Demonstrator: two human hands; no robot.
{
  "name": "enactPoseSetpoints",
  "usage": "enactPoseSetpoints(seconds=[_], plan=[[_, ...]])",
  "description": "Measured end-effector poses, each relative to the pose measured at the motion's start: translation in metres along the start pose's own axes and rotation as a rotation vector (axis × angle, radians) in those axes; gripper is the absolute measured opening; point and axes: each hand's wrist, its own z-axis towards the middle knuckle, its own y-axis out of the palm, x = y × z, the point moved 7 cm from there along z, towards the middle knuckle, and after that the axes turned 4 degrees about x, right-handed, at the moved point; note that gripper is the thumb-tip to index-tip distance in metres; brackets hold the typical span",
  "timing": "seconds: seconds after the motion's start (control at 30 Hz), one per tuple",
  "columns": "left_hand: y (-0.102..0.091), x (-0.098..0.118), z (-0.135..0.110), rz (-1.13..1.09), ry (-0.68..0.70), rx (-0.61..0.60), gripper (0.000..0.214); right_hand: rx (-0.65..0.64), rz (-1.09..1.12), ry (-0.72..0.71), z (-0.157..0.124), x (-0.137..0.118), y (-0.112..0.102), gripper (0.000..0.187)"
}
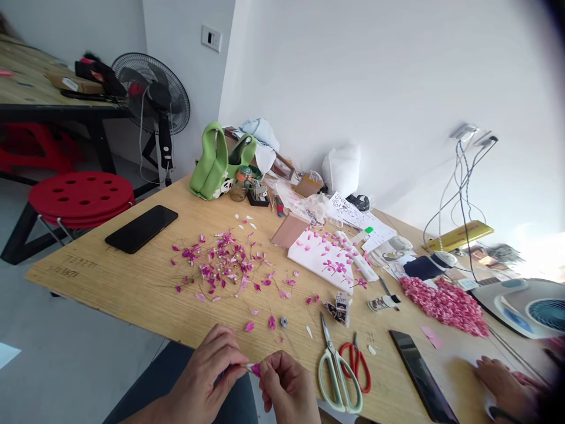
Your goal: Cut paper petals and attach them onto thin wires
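At the table's front edge, my left hand and my right hand meet with fingertips pinched on a small magenta petal. The left fingers close on its pale, narrow end, and the right thumb and fingers grip the pink end; much of it is hidden. Loose pink petals and a small grey spool lie just beyond. Farther back spreads a pile of magenta petals on thin stems. White-handled scissors and red-handled pliers or snips rest to the right of my right hand.
Another person's hand rests at the far right near a dark phone. A black phone lies left. Pink flowers sit on a white sheet. A pink bundle, small bottle and green bag stand around.
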Motion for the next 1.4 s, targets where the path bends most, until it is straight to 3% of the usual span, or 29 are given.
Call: enactPoseSetpoints(seconds=[0.2, 0.33, 0.5, 0.67, 0.87, 1.1, 1.23, 1.4], plan=[[-0.013, -0.011, -0.007, -0.12, -0.223, -0.039, 0.017, -0.03, 0.013, -0.001, -0.003, -0.004, 0.016, 0.034], [-0.018, -0.013, -0.012, -0.21, -0.333, -0.055, 0.021, -0.075, 0.077, 0.024, -0.004, -0.001, 0.026, 0.04], [-0.02, -0.016, -0.014, -0.301, -0.423, -0.065, 0.022, -0.137, 0.158, 0.045, -0.003, 0.005, 0.033, 0.052], [-0.023, -0.02, -0.014, -0.298, -0.459, -0.055, 0.027, -0.151, 0.199, 0.024, -0.003, 0.003, 0.036, 0.051], [-0.022, -0.023, -0.013, -0.279, -0.462, -0.057, 0.029, -0.177, 0.17, 0.009, -0.001, 0.0, 0.035, 0.05], [-0.02, -0.023, -0.01, -0.147, -0.444, -0.051, 0.027, -0.049, 0.166, -0.034, -0.001, 0.0, 0.012, 0.048], [-0.024, -0.019, 0.002, 0.133, -0.232, 0.002, 0.021, 0.072, 0.19, -0.104, -0.001, 0.005, -0.017, 0.043], [-0.01, -0.026, 0.017, 0.436, -0.058, -0.055, 0.021, 0.133, 0.183, -0.111, -0.003, 0.017, -0.044, 0.04]])
